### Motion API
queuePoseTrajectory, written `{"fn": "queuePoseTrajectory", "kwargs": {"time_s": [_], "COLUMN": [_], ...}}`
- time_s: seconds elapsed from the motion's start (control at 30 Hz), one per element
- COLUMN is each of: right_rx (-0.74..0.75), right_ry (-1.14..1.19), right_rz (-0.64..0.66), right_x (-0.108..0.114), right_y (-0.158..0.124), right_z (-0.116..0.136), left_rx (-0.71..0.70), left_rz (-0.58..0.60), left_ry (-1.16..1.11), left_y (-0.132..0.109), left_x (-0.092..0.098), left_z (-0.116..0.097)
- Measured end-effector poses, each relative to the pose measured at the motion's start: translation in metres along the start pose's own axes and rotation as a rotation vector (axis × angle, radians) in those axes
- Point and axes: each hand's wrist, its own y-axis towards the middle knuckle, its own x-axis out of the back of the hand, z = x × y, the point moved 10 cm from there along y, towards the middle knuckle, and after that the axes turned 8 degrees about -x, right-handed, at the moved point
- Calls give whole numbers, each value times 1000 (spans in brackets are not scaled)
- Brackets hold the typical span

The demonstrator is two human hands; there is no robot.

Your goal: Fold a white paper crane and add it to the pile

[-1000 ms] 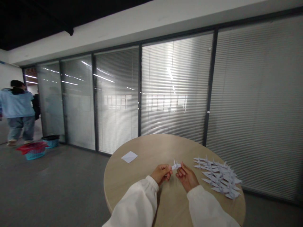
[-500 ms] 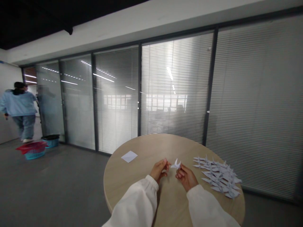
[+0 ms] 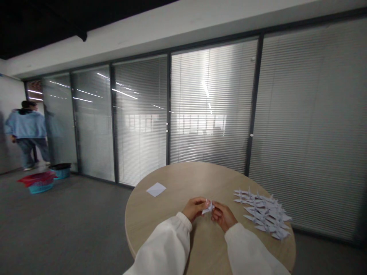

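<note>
The left hand point(image 3: 195, 209) and right hand point(image 3: 223, 216) half hide a paper crane point(image 3: 208, 207).

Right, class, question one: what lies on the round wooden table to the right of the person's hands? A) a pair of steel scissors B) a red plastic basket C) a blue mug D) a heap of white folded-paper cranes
D. The heap of white folded-paper cranes lies on the round light-wood table, right of the left hand and right hand, which pinch a single white paper crane.
</note>
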Motion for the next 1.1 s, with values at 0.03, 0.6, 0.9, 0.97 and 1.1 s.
{"fn": "queuePoseTrajectory", "kwargs": {"time_s": [0.03,0.6,0.9,0.97,1.1], "right_rx": [-2,515,669,670,694], "right_ry": [-4,-700,-927,-942,-967], "right_rz": [0,-245,-245,-244,-277], "right_x": [0,5,-11,-13,-14], "right_y": [0,-19,-29,-29,-33], "right_z": [0,50,54,55,58], "left_rx": [0,60,92,83,77], "left_rz": [2,-141,-131,-118,-113], "left_ry": [1,171,274,277,321], "left_y": [0,3,4,5,6], "left_x": [0,31,36,35,37], "left_z": [0,16,24,25,26]}}
